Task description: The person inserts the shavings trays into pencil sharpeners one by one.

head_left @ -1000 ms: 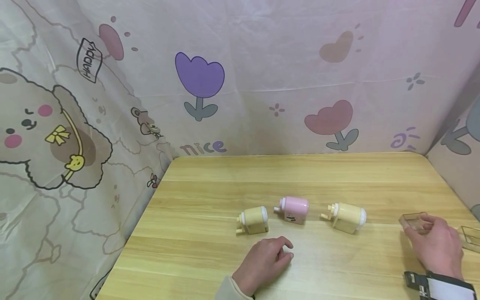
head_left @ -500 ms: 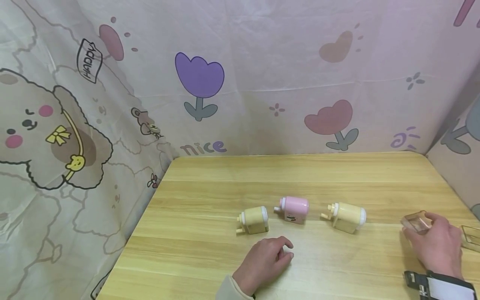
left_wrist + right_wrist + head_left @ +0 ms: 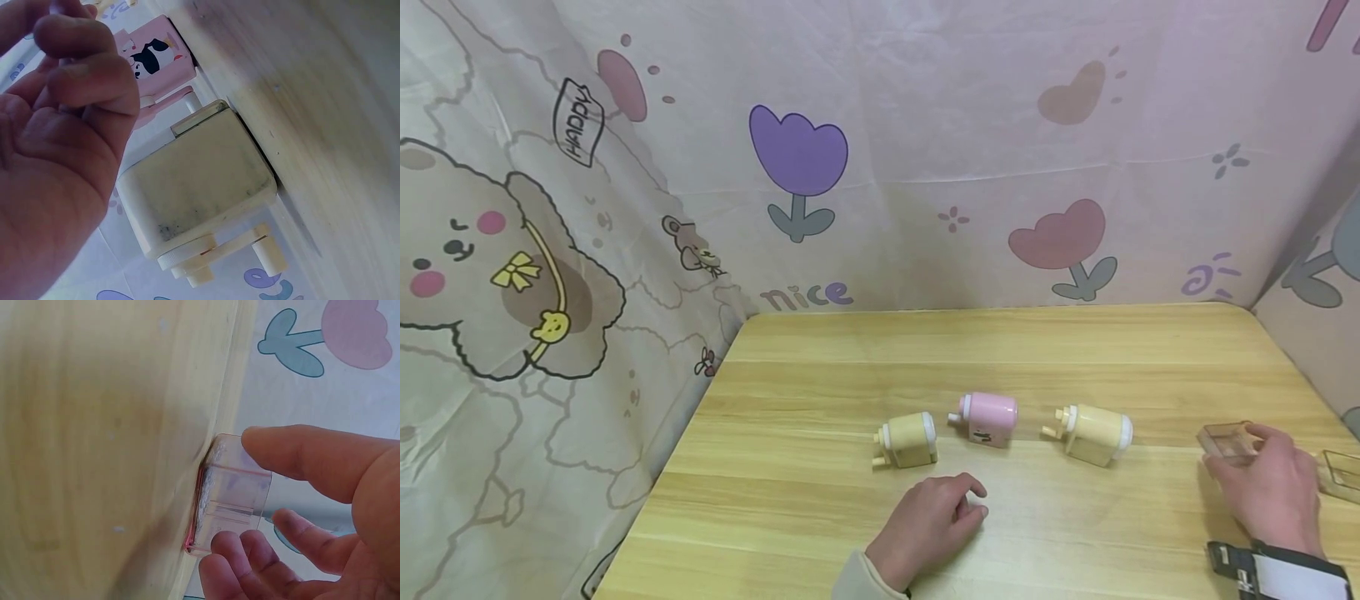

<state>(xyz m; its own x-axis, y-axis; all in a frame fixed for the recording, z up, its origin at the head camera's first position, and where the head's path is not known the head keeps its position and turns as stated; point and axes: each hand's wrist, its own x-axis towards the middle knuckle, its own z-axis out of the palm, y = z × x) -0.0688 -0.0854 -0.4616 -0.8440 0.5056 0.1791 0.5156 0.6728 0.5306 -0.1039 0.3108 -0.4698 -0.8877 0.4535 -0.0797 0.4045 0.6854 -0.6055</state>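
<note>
My right hand point(image 3: 1270, 487) holds a small clear plastic box point(image 3: 1227, 443), like a sharpener's shavings drawer, between thumb and fingers at the table's right. In the right wrist view the clear box point(image 3: 231, 494) sits low against the wood, the thumb at one end and the fingertips at the other. My left hand point(image 3: 928, 529) rests on the table, fingers loosely curled around nothing. Just beyond it lies a yellow crank pencil sharpener point(image 3: 910, 440); the left wrist view shows this sharpener point(image 3: 200, 175) close by. A pink sharpener point(image 3: 991, 418) and another yellow sharpener point(image 3: 1097, 433) stand to its right.
A second clear box point(image 3: 1341, 475) sits right of my right hand, cut off by the frame edge. The wooden table point(image 3: 820, 367) ends at a printed cloth point(image 3: 917, 150) behind, with more cloth at both sides.
The clear box in my right hand was lifted and tilted half a second ago; now it lies flatter and slightly to the left. The left hand and the sharpeners stay put.
</note>
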